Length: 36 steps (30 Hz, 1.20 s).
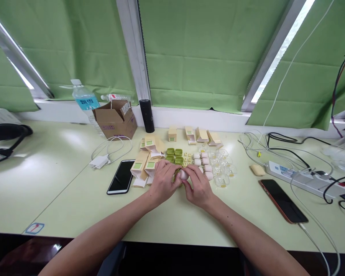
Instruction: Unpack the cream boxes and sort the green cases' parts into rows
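My left hand (164,180) and my right hand (199,186) meet over the table's middle, fingertips closed around a small pale rounded piece (183,174). A bit of olive green shows at the left fingertips, mostly hidden by them. Just beyond my hands stand several small green square cups (170,151), with tiny yellow pieces (187,155) beside them. White and pinkish rounded pieces (208,168) form rows to the right of these. Farther right are several clear plastic cups (222,180). Small cream cartons with green windows (138,165) lie near my left hand.
More cartons (201,135) stand at the back. On the left are a phone (121,177), a white charger (99,161), a cardboard box (116,120), a bottle (84,101) and a black cylinder (147,115). A second phone (283,201), a power strip (296,177) and tangled cables are at right.
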Available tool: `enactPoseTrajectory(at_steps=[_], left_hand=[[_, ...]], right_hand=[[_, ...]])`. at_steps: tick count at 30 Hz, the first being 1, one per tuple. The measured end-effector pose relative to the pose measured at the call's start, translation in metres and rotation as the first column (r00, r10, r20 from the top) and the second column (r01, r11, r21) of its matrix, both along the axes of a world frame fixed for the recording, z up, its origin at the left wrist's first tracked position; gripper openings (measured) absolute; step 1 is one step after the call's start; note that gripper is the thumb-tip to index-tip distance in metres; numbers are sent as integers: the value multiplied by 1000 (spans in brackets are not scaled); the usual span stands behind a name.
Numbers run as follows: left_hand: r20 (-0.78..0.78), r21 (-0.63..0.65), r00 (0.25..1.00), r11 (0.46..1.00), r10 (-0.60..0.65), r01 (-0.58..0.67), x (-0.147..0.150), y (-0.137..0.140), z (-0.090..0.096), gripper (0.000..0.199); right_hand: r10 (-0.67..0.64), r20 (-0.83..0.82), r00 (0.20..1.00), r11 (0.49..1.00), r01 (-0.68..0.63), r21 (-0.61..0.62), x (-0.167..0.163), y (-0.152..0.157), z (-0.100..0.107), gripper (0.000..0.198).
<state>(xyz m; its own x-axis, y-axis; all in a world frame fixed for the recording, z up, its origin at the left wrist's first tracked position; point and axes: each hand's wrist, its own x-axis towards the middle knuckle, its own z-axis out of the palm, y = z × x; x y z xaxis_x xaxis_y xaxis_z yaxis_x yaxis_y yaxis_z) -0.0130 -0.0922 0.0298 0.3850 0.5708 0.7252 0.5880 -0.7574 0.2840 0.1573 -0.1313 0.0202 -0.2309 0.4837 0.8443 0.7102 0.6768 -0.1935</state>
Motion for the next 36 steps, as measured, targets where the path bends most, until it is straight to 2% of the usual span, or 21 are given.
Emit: enactPoseTrajectory(at_steps=[4,9,12,16,26,30,32,36], left_hand=[[13,-27,999,999,-47,47,-4,-2,4,24],[-8,-112,981,975,-193,191,-8,3,4,45],[29,-174,971,955,-239,240,-7,8,0,41],[81,-215,969,945,-233,246,-4,9,0,36],[119,-183,972,958,-201,221,0,2,3,34],[198,-212,972,963,-122,164,-7,12,1,32],[252,-239,965,962,-67,129,-11,18,1,33],[361,-274,932,954,-19,126,-14,22,1,35]], right_hand=[[34,-66,997,999,-36,-31,4,-1,1,37],[63,-151,987,994,-75,-75,7,0,2,34],[80,-206,975,985,-110,-136,7,1,0,32],[79,-299,951,971,-141,-194,5,1,0,28],[101,-370,923,971,-173,-166,2,1,-3,26],[72,-550,832,970,-187,-155,11,7,3,24],[16,-621,783,975,-149,-162,21,11,10,25],[-150,-591,793,986,72,-153,42,20,22,25]])
